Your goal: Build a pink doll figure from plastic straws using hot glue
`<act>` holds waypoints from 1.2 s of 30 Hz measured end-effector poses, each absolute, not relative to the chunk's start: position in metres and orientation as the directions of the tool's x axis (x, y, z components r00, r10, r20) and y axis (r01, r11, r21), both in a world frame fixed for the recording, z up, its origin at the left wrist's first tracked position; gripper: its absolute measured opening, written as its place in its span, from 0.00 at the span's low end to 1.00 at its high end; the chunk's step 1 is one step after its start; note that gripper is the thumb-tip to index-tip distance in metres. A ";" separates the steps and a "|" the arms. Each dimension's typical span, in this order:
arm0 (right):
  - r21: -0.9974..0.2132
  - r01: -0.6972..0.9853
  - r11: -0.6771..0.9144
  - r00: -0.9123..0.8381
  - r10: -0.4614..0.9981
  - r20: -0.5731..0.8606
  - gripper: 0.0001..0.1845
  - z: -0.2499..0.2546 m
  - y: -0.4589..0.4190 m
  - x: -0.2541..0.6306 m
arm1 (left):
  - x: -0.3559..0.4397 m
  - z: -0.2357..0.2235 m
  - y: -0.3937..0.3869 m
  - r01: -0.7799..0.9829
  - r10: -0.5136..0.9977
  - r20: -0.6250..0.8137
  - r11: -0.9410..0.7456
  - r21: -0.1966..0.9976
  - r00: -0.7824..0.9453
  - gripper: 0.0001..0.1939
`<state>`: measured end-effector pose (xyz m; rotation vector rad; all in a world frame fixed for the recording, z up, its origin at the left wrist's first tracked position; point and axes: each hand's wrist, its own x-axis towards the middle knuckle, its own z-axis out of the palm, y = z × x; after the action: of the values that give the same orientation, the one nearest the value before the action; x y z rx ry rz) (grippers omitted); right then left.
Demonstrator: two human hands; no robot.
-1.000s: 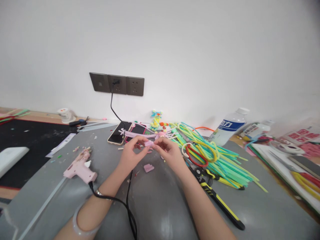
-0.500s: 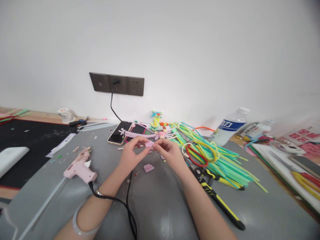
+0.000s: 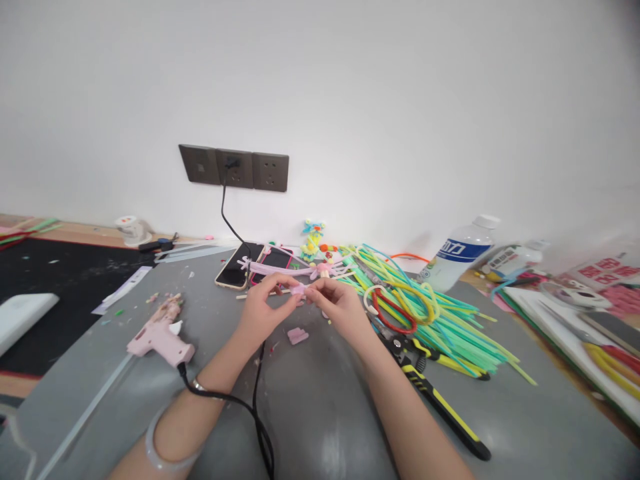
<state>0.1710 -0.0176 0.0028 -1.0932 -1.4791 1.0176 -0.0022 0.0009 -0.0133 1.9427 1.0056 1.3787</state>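
Observation:
Between my fingertips is a small pale pink fuzzy piece (image 3: pixel 298 289), its exact shape partly hidden by the fingers. My left hand (image 3: pixel 267 300) pinches it from the left, and my right hand (image 3: pixel 334 300) pinches its right side. Just below, another pink fuzzy piece (image 3: pixel 297 335) lies on the grey table mat (image 3: pixel 320 407). Behind my hands rests a pink pipe-cleaner figure (image 3: pixel 323 269) with long lilac strands. To the left lies a pink glue gun (image 3: pixel 161 335), a clear glue stick trailing from its back.
Green and yellow pipe cleaners (image 3: pixel 450 327) are heaped at right, beside black-and-yellow pliers (image 3: pixel 440 407). A bottle (image 3: pixel 463 250) stands behind them. Phones (image 3: pixel 237 267) lie near the wall. A black cord (image 3: pixel 257 413) crosses by my left forearm. Scissors (image 3: pixel 605 357) lie far right.
Almost nothing differs. Both hands stay in the same place, pinching the pink fuzzy piece, with only a very slight shift of the fingertips.

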 end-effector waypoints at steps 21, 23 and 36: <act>-0.971 0.091 0.223 -0.060 0.974 0.218 0.16 -0.001 -0.015 0.170 | -0.001 -0.010 -0.001 0.246 0.841 0.519 -0.540 0.805 0.150 0.05; -0.973 0.089 0.214 -0.066 0.976 0.209 0.16 0.000 -0.016 0.170 | -0.001 -0.010 -0.001 0.239 0.845 0.511 -0.534 0.811 0.154 0.05; -0.934 -0.280 -0.223 -0.285 0.948 -0.142 0.21 0.007 -0.017 0.178 | 0.000 -0.008 -0.001 0.190 0.857 0.496 -0.515 0.836 0.142 0.05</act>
<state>0.1777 -0.0169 0.0065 -0.9642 -1.0567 1.6733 0.0001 -0.0005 -0.0081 1.8145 1.0039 1.4064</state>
